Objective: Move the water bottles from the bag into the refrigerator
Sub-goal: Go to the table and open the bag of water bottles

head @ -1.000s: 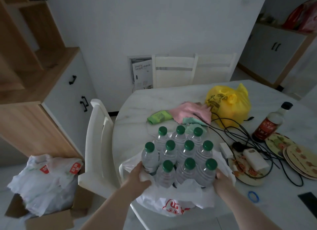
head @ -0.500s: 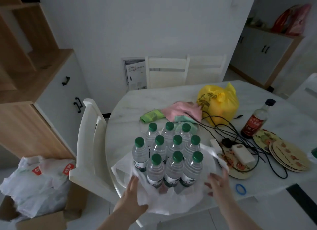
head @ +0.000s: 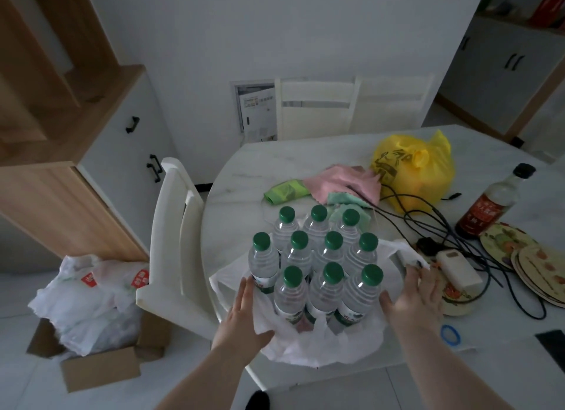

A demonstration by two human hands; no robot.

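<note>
Both hands had shifted in the half second before this moment: the left hand (head: pixel 244 315) had slid up against the bag at the pack's left flank, and the right hand (head: pixel 412 296) had moved up to the right edge of the plastic. At far left a cardboard box (head: pixel 97 367) stuffed with plastic bags sat on the floor, beside a white chair (head: pixel 174 241) pushed against the marble table (head: pixel 244 177). On the table's near edge ten green-capped water bottles (head: pixel 318 263) stood upright in a tight block, their long axes vertical, in the opened white plastic bag (head: pixel 321 345), which lay pushed down around their bases. The left hand rested flat, fingers straight and close together, on the bag just beside the lone left-hand bottle, gripping nothing. The right hand, fingers spread, appeared to pinch the bag's rim between its fingertips near the nearest right bottle; whether it truly held the plastic could not be told. The bottles lay directly between the two hands and just ahead of the fingers, about equally near to each, so either could take a bottle first. Farther right lay a pink cloth (head: pixel 345 180), a yellow bag (head: pixel 412 168), tangled black cables (head: pixel 428 223), a dark sauce bottle (head: pixel 492 205) and patterned plates (head: pixel 526 257). No refrigerator was in view.
</note>
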